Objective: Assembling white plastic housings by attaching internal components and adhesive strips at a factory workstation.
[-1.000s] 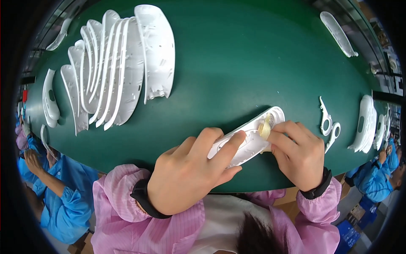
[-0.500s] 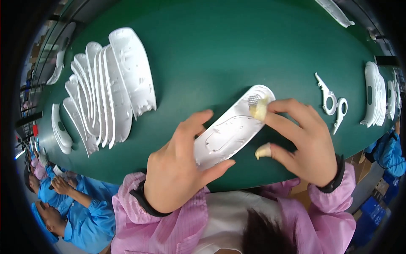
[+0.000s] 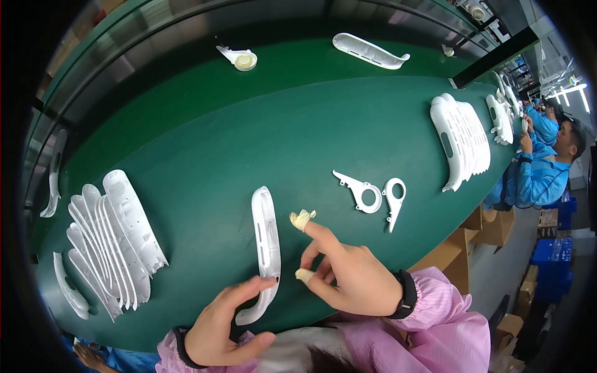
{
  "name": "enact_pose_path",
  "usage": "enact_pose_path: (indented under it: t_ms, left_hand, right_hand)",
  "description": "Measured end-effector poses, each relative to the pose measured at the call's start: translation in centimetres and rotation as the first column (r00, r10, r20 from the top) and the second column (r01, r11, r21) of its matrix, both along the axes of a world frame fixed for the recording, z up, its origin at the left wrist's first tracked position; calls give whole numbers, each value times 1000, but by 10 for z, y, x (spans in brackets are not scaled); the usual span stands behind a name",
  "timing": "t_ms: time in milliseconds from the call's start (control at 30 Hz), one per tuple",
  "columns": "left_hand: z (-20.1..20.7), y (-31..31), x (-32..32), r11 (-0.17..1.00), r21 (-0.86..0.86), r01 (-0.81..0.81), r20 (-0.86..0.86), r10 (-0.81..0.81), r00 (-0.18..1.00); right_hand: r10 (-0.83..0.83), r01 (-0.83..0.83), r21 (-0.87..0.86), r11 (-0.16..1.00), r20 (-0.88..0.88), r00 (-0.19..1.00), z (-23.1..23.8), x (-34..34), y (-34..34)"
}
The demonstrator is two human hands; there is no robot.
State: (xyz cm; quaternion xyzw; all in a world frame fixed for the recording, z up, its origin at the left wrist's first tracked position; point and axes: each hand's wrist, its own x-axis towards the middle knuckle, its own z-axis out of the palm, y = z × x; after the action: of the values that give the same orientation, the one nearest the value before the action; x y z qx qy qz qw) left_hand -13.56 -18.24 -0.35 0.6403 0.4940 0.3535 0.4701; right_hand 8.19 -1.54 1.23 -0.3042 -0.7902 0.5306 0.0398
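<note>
A long white plastic shell (image 3: 266,230) lies on the green table in front of me, its narrow slotted side facing up and its curved end toward me. My left hand (image 3: 221,323) is at its near end, fingers spread, one fingertip against or just over the shell. Right of the shell is my right hand (image 3: 348,267), apart from it and holding nothing. Its index finger and thumb wear pale yellow finger cots (image 3: 303,219) and are spread apart; the other fingers curl in.
Several nested white shells (image 3: 112,248) lie at left, beside a single handle-shaped piece (image 3: 70,289). Two white ring-ended parts (image 3: 368,198) lie right of centre. More shells (image 3: 460,140) stand far right, near people in blue. A shell (image 3: 371,51) and a round-ended part (image 3: 245,60) lie at the back.
My view has swung toward the far side and right. The shell now lies on its side, pointing away from me. My right hand has come off it, and my left hand's grip has loosened.
</note>
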Motion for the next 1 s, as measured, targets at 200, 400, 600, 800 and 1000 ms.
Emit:
enact_pose_path:
  t_ms: [200, 400, 600, 800, 1000]
  left_hand:
    - [-23, 0, 23, 969, -226, -104, 289, 169, 942]
    - [-14, 3, 12, 979, -198, -49, 223, 94, 970]
    - [-10, 2, 7, 969, -221, -113, 130, 144, 981]
    - [-14, -1, 4, 963, -228, -142, 108, 170, 980]
    - [-10, -1, 8, 951, -258, -169, 69, 193, 979]
  right_hand:
    - [40, -39, 130, 991, -4, 999, -17, -24, -20]
    - [-170, 162, 406, 900, -16, 985, 4, -2, 29]
    - [-494, 321, 728, 606, 28, 869, -11, 129, 207]
    - [-592, 122, 853, 508, 242, 769, -23, 187, 292]
    - [-573, -4, 946, 324, 199, 795, -15, 165, 335]
